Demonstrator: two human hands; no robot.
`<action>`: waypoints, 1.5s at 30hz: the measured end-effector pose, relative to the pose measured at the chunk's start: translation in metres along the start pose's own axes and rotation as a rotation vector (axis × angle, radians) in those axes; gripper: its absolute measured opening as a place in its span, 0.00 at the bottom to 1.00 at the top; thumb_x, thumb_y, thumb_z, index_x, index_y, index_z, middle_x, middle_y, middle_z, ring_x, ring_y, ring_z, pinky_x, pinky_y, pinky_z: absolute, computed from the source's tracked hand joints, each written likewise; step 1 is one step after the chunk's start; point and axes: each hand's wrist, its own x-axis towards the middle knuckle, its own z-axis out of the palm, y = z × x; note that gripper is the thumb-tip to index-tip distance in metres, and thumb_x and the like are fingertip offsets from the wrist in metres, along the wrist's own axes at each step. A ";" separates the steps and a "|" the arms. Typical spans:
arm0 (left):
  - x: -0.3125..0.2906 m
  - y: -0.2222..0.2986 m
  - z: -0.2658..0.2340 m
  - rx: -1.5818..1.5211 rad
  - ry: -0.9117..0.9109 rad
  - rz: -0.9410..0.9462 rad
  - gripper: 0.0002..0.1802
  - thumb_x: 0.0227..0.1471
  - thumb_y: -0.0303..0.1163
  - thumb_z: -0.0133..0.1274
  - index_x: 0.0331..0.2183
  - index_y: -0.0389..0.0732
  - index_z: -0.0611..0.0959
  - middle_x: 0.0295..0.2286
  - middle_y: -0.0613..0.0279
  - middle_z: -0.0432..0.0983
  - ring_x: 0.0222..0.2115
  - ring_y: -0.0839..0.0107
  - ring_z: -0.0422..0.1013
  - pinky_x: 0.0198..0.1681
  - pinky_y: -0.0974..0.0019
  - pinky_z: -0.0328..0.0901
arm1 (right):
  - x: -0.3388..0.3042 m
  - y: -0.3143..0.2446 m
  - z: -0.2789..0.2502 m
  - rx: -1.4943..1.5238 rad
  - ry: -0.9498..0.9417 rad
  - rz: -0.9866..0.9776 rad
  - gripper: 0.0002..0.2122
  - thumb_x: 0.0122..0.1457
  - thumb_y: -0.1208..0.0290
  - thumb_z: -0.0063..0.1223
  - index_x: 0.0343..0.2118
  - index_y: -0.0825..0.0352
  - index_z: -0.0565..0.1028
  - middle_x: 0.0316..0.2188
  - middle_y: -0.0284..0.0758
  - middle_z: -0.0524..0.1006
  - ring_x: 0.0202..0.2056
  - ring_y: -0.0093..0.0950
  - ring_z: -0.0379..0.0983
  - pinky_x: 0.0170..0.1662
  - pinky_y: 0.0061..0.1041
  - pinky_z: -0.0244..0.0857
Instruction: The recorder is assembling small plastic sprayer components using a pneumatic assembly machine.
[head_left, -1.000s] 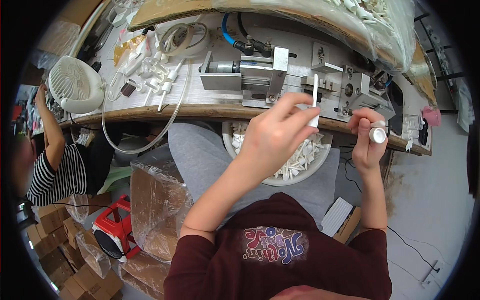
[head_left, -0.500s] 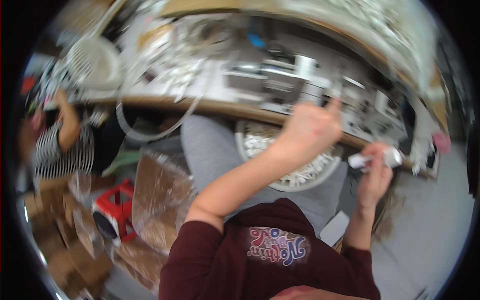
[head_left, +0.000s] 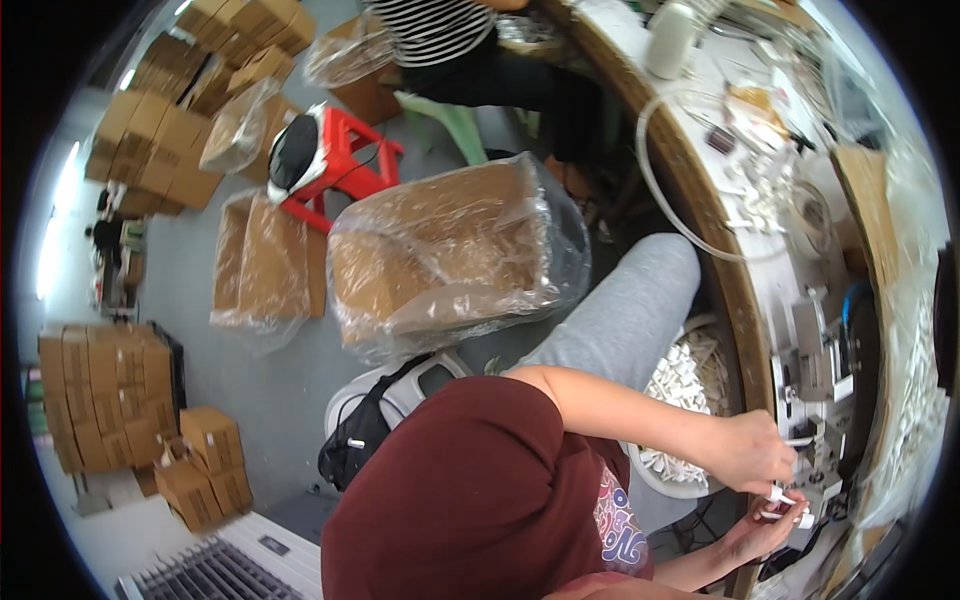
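Observation:
At the bench's right end, my left hand [head_left: 750, 450] is closed, its fingertips pinching a small white plastic piece [head_left: 777, 493]. Just below it, my right hand [head_left: 757, 538] grips a white plastic part [head_left: 805, 520], and the two hands nearly meet. The fingers partly hide both pieces, so whether they touch each other I cannot tell. Metal fixtures [head_left: 825, 365] stand on the bench beside my hands. Under my left forearm, a white basin [head_left: 665, 487] between my legs holds many small white plastic parts [head_left: 678, 385].
Loose white parts [head_left: 760, 195] and a clear hoop of tubing [head_left: 648, 170] lie along the bench [head_left: 735, 300]. To my left are a plastic-lined carton [head_left: 440, 260], a red stool [head_left: 350, 155] and stacked cartons [head_left: 110, 390]. A person in a striped top [head_left: 440, 30] sits farther along.
The view has swung far to the left, showing more floor and cartons. My left hand has come from the metal fixtures to my right hand, which still holds a white part.

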 end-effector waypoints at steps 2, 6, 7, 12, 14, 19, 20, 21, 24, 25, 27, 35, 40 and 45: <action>-0.008 0.005 -0.013 0.003 -0.023 -0.006 0.15 0.41 0.41 0.64 0.33 0.45 0.82 0.25 0.65 0.74 0.24 0.62 0.75 0.23 0.58 0.66 | 0.001 -0.003 0.007 0.000 -0.014 0.009 0.16 0.71 0.56 0.41 0.37 0.66 0.71 0.17 0.25 0.63 0.18 0.13 0.54 0.21 0.14 0.47; -0.023 0.009 -0.026 -0.035 0.126 -0.018 0.17 0.39 0.37 0.65 0.35 0.45 0.83 0.26 0.65 0.75 0.25 0.62 0.75 0.23 0.58 0.66 | -0.003 -0.011 0.033 -0.044 -0.012 0.016 0.16 0.71 0.55 0.42 0.37 0.65 0.72 0.17 0.24 0.61 0.19 0.13 0.55 0.21 0.14 0.45; -0.026 0.010 -0.031 -0.014 0.132 -0.012 0.17 0.39 0.38 0.65 0.35 0.45 0.83 0.26 0.65 0.75 0.25 0.62 0.75 0.23 0.58 0.66 | -0.004 -0.013 0.038 -0.049 -0.017 0.024 0.16 0.71 0.55 0.42 0.37 0.65 0.72 0.17 0.24 0.61 0.19 0.12 0.55 0.21 0.14 0.45; -0.039 0.012 -0.056 0.008 0.175 -0.046 0.20 0.40 0.37 0.65 0.39 0.46 0.82 0.29 0.65 0.76 0.28 0.62 0.76 0.26 0.58 0.68 | -0.004 -0.012 0.058 -0.078 -0.048 0.010 0.15 0.70 0.56 0.45 0.37 0.66 0.72 0.19 0.23 0.61 0.19 0.12 0.54 0.21 0.12 0.44; -0.042 0.011 -0.057 -0.030 0.253 -0.033 0.21 0.40 0.34 0.64 0.41 0.46 0.82 0.32 0.64 0.77 0.32 0.61 0.76 0.29 0.59 0.70 | -0.002 -0.007 0.053 -0.033 -0.126 0.027 0.14 0.70 0.58 0.46 0.38 0.66 0.72 0.19 0.23 0.62 0.19 0.11 0.54 0.21 0.11 0.44; -0.043 0.020 -0.058 -0.078 0.222 0.043 0.17 0.39 0.31 0.64 0.36 0.46 0.83 0.34 0.64 0.76 0.32 0.61 0.75 0.29 0.59 0.71 | -0.004 -0.002 0.049 0.116 -0.281 0.209 0.13 0.70 0.59 0.45 0.41 0.66 0.73 0.21 0.24 0.67 0.19 0.10 0.57 0.21 0.09 0.49; -0.045 0.019 -0.052 -0.079 0.184 0.033 0.15 0.40 0.31 0.64 0.35 0.45 0.83 0.33 0.64 0.76 0.32 0.62 0.75 0.28 0.59 0.71 | -0.004 -0.003 0.041 0.107 -0.412 0.210 0.13 0.70 0.59 0.45 0.40 0.66 0.73 0.23 0.24 0.67 0.20 0.09 0.57 0.21 0.10 0.48; -0.043 0.019 -0.050 -0.083 0.138 0.025 0.14 0.40 0.32 0.64 0.34 0.45 0.83 0.32 0.64 0.75 0.32 0.63 0.75 0.28 0.60 0.70 | -0.008 -0.005 0.040 0.103 -0.536 0.209 0.13 0.70 0.59 0.45 0.38 0.65 0.73 0.24 0.25 0.68 0.22 0.09 0.57 0.21 0.10 0.47; -0.034 0.017 -0.050 -0.082 0.184 0.090 0.10 0.38 0.33 0.64 0.29 0.47 0.83 0.28 0.65 0.75 0.31 0.64 0.76 0.27 0.59 0.70 | -0.022 -0.006 0.045 0.042 -0.248 0.164 0.16 0.70 0.57 0.43 0.42 0.68 0.73 0.24 0.26 0.70 0.20 0.11 0.56 0.20 0.10 0.47; -0.029 0.016 -0.049 -0.092 0.175 0.112 0.10 0.38 0.33 0.64 0.29 0.48 0.84 0.26 0.66 0.75 0.30 0.64 0.76 0.28 0.59 0.70 | -0.029 -0.011 0.048 0.028 -0.174 0.154 0.17 0.70 0.57 0.43 0.43 0.68 0.73 0.24 0.26 0.70 0.19 0.11 0.56 0.20 0.10 0.46; -0.025 0.010 -0.048 -0.031 0.116 0.092 0.12 0.38 0.34 0.62 0.28 0.44 0.77 0.27 0.65 0.72 0.32 0.64 0.73 0.29 0.60 0.68 | -0.026 -0.003 0.043 -0.069 -0.112 -0.003 0.18 0.71 0.55 0.41 0.44 0.68 0.72 0.21 0.26 0.69 0.19 0.12 0.56 0.20 0.12 0.46; 0.025 -0.007 -0.044 0.000 -0.002 -0.023 0.18 0.40 0.21 0.63 0.39 0.37 0.83 0.46 0.54 0.77 0.41 0.58 0.78 0.43 0.62 0.74 | -0.025 -0.002 0.016 0.504 -0.056 0.057 0.24 0.69 0.43 0.35 0.38 0.64 0.67 0.19 0.22 0.55 0.18 0.14 0.47 0.21 0.15 0.41; 0.051 -0.017 -0.014 0.191 -0.180 0.050 0.17 0.39 0.24 0.64 0.37 0.37 0.85 0.45 0.60 0.80 0.36 0.65 0.79 0.38 0.65 0.72 | -0.022 0.001 -0.005 0.485 -0.129 0.017 0.21 0.72 0.49 0.29 0.34 0.65 0.65 0.16 0.23 0.54 0.16 0.14 0.46 0.19 0.17 0.42; 0.057 -0.023 0.008 0.295 -0.289 0.135 0.17 0.38 0.26 0.65 0.36 0.38 0.86 0.43 0.60 0.82 0.26 0.69 0.78 0.29 0.68 0.68 | -0.026 -0.003 -0.006 0.321 0.001 -0.141 0.15 0.70 0.60 0.43 0.36 0.69 0.71 0.27 0.30 0.66 0.26 0.18 0.59 0.30 0.18 0.57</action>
